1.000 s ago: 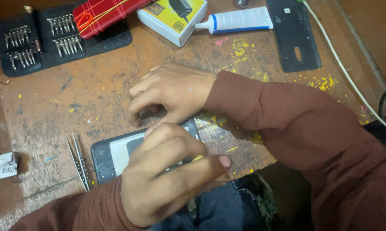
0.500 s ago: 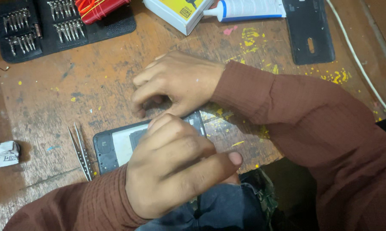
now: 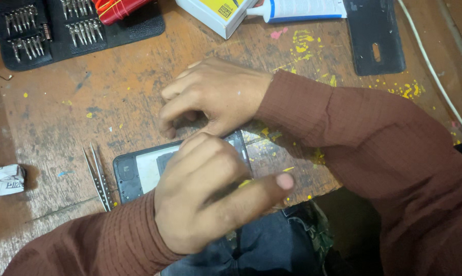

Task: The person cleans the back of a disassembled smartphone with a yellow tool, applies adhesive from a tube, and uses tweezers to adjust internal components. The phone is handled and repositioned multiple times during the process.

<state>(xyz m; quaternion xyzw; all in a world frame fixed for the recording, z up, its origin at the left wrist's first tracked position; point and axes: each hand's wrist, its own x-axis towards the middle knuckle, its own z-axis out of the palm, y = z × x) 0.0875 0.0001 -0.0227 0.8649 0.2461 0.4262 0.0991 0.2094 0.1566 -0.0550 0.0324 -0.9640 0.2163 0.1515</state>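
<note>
While the left hand (image 3: 210, 199) presses flat on the opened phone (image 3: 139, 171) at the counter's (image 3: 52, 128) front edge, steadying it, the right hand's (image 3: 215, 94) curled fingertips work its far edge. Tweezers (image 3: 98, 176) lie just beside.

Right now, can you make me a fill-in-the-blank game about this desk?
1. Both hands rest on an opened ____.
2. The metal tweezers lie to the ____ of the phone.
3. The crumpled paper lies at the table's ____ edge.
4. The sleeves are ____ in colour.

Missing words: phone; left; left; brown
</note>
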